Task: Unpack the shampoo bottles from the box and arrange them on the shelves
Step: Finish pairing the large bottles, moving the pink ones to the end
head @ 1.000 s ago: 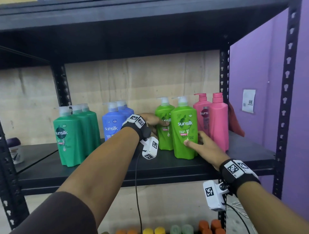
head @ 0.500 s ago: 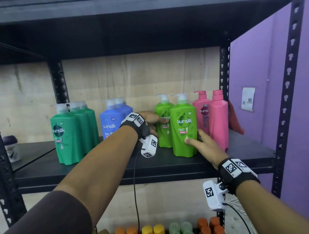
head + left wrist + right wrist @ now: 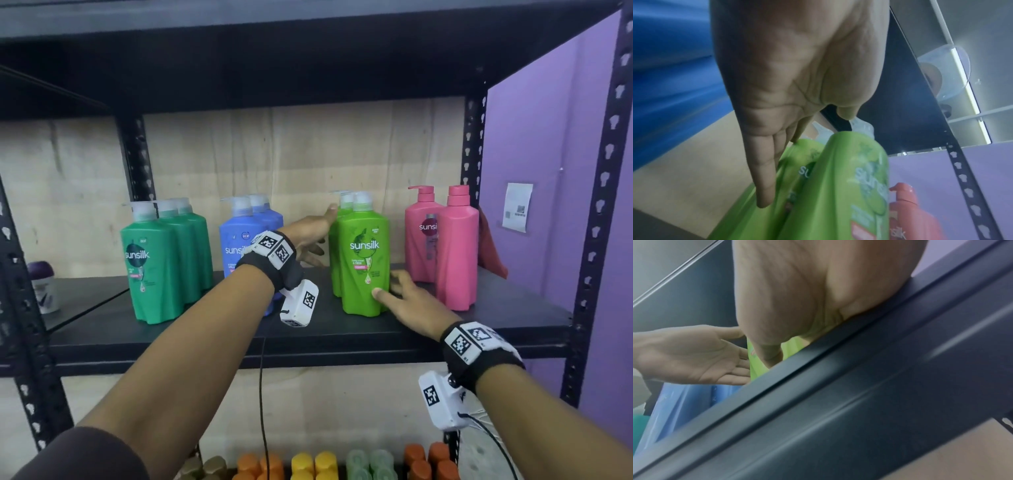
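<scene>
Shelf [image 3: 513, 318], black metal, taken as landmark; left to right along it. At its far left end, a small purple-capped jar [image 3: 42, 287]. Next, a row of dark green bottles [image 3: 150, 270], upright, one behind another. Then blue bottles [image 3: 239, 240], partly behind the left forearm. Left hand [image 3: 308, 236] is over the shelf between the blue and light green bottles [image 3: 363, 257]; fingers straight, flat against the left side of the rear light green bottle, gripping nothing. The light green bottles stand upright at mid-shelf. Right hand [image 3: 407, 301] rests low on the shelf at the front light green bottle's right base, fingers extended, index tip touching its lower front; no hold. Pink bottles [image 3: 455, 246] toward the shelf's right end, just apart from the light green ones. Below the shelf, rows of coloured caps [image 3: 315, 462].
</scene>
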### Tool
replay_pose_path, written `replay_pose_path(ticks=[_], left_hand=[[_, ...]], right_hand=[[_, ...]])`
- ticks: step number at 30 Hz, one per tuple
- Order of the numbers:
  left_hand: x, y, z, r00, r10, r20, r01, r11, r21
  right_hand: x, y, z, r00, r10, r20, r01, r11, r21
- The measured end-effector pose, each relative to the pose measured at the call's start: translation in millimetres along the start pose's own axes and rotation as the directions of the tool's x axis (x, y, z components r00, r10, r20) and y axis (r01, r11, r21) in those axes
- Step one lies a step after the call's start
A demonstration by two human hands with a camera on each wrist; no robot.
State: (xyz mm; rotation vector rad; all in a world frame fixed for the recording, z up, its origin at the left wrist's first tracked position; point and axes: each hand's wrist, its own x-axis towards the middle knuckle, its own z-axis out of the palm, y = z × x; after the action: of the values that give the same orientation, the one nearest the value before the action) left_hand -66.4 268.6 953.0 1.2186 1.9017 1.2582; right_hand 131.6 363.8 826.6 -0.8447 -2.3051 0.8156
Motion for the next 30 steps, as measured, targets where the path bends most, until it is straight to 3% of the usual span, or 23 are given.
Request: replay_pose_path(ticks=[2,4,12,30], left_hand=[[-14,-2,-3,0.997,0.045,0.060,-0.038,0.993,-0.108],[-24,-7,-2,0.990,0.105,0.097,-0.094,0.989,-0.112],[-30,-31,17,0.946,0.319,0.057,-0.324,0.939,0.118],[-40,-33,21,0.968,0.248,0.043,-0.250,0.966,0.065]], right_hand=[[0,0,0,1.000,0.016,0.010,-0.016,1.000,-0.015],[0,0,1,1.000,0.013,0.015,-0.012,0.999,-0.047],[1,-6,11,0.998,0.064,-0.006,-0.064,0.980,-0.187],[4,2,6,0.999,0.008,0.032,0.000,0.971,-0.238]])
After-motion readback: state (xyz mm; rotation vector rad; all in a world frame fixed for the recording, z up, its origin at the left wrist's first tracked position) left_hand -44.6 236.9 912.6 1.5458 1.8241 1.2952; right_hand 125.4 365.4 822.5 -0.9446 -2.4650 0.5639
